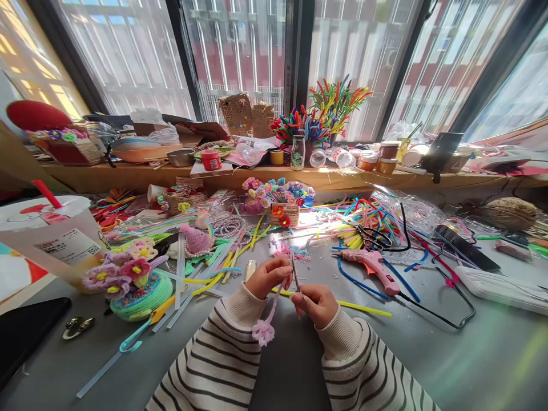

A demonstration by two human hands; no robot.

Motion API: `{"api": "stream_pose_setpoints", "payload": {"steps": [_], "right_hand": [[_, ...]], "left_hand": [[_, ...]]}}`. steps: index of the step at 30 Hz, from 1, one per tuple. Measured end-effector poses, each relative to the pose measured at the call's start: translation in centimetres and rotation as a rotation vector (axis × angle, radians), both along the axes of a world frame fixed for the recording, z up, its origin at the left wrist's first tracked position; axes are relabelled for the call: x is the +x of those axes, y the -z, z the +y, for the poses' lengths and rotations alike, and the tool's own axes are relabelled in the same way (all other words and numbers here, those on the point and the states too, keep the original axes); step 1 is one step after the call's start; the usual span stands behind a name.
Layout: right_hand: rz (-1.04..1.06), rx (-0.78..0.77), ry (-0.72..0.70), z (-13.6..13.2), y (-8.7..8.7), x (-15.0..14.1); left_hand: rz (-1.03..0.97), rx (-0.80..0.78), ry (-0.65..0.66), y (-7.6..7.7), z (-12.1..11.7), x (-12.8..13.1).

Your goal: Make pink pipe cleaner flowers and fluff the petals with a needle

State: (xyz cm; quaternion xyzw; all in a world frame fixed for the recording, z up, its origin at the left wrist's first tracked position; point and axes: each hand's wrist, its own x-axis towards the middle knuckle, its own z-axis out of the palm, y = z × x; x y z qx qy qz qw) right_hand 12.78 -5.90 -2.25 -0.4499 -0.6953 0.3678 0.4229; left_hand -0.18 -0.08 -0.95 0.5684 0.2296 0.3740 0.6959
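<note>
Our left hand (pixel 269 277) pinches the stem of a pink chenille flower (pixel 263 332) between thumb and fingers, and its fluffy head hangs below the hand, near the left striped cuff (pixel 244 303). Our right hand (pixel 315 304) has its fingers closed around the handles of small scissors (pixel 296 274), whose blades point up and away from us, close beside the left fingertips; we cannot tell whether the blades touch the stem. Both hands are above the front of the grey table (pixel 428 365), close together. Just beyond them lie pink and blue fuzz clippings (pixel 291 252), and a yellow pipe cleaner (pixel 363 309) runs behind the right hand. To the right we have a pink hot glue gun (pixel 372 267) with a black cord, its nozzle pointing left, among blue pipe cleaners. To the left stands a mint-green coiled base (pixel 139 302) topped with purple and pink chenille flowers (pixel 128 271), beside a plastic drink cup (pixel 71 245) with a red straw. Farther back, a small twine-wrapped box (pixel 285 214) sits before more colourful chenille flowers (pixel 261 193).
</note>
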Motion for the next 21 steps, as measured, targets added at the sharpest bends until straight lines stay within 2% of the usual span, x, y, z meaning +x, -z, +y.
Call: {"api": "stream_pose_setpoints", "payload": {"steps": [3,8,11,16,21], "right_hand": [[0.003,0.015,0.022,-0.07,-0.03,-0.05],[0.002,-0.007,-0.058,-0.06,-0.04,0.09],[-0.006,0.016,-0.048,-0.01,0.03,0.08],[-0.017,0.045,0.050,-0.01,0.17,-0.15],[0.035,-0.001,0.018,-0.21,-0.06,-0.19]], "left_hand": [[0.000,-0.005,-0.005,-0.05,-0.04,0.02],[0.007,-0.012,0.033,0.04,-0.07,0.03],[0.003,-0.009,0.052,0.16,0.00,0.03],[-0.012,-0.019,-0.022,0.02,0.02,0.00],[-0.006,-0.017,-0.038,-0.19,-0.13,-0.03]]}}
